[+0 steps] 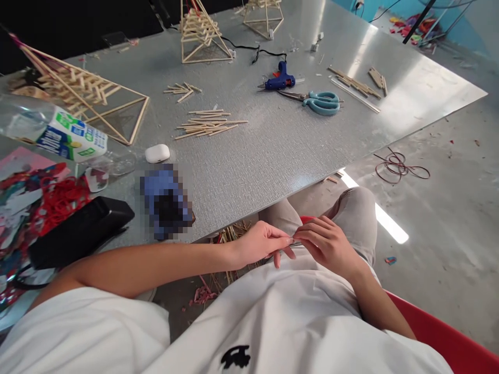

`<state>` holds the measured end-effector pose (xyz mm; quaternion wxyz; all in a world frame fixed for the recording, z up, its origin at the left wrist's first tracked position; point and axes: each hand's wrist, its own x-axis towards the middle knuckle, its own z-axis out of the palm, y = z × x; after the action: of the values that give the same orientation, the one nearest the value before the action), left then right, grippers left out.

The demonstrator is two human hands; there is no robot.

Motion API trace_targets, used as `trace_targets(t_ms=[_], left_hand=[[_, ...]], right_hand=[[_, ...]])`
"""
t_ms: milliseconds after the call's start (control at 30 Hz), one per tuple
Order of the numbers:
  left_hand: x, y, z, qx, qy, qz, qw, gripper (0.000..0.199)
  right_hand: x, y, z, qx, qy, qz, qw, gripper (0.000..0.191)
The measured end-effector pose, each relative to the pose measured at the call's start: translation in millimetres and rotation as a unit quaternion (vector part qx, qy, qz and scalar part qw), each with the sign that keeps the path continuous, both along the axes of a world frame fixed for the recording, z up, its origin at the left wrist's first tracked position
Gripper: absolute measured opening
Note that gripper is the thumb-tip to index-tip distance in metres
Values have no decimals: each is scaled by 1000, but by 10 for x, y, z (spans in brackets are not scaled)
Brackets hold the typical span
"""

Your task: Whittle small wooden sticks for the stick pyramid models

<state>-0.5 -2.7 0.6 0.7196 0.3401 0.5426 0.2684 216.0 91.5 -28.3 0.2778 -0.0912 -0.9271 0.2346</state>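
My hands meet over my lap, just off the table (pixel 257 171) edge. My left hand (pixel 262 244) has thumb and forefinger drawn together at the tips, the lower fingers hanging loose and apart; my right hand (pixel 326 240) bunches its fingers and brings their tips against the left's. I can't tell whether they're clamped on anything; whatever might be there is too small to make out. I'd guess I hold them low and close to steady fine work against my body.

Past the edge, a blurred item (pixel 166 200), a black case (pixel 78 228) and a white case (pixel 157 152) sit to my left, beside red strands (pixel 66 197), probably pushed there for elbow room. A bottle (pixel 78 135) lies on its side behind them. The sticks (pixel 206 124) lie loosely side by side mid-table, likely for easy picking. The scissors (pixel 322 103) and glue gun (pixel 281 78) rest together farther off, seemingly parked within a stretch.

Stick frames (pixel 88 96) stand along the far side, perhaps out of harm's way. The tabletop is grey, finely textured, glaring at its right. Beyond it are a scuffed, littered floor (pixel 448 208) and a blue wall (pixel 372 13).
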Motion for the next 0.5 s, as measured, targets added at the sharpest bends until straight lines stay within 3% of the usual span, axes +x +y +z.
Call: trace_targets(t_ms=[267, 500], left_hand=[[-7, -11, -26, 33, 42, -45, 998, 32], [-9, 14, -8, 5, 31, -29, 999, 29]], right_hand=[[21, 20, -57, -71, -7, 24, 997, 10], [9, -2, -66, -29, -5, 22, 999, 14]])
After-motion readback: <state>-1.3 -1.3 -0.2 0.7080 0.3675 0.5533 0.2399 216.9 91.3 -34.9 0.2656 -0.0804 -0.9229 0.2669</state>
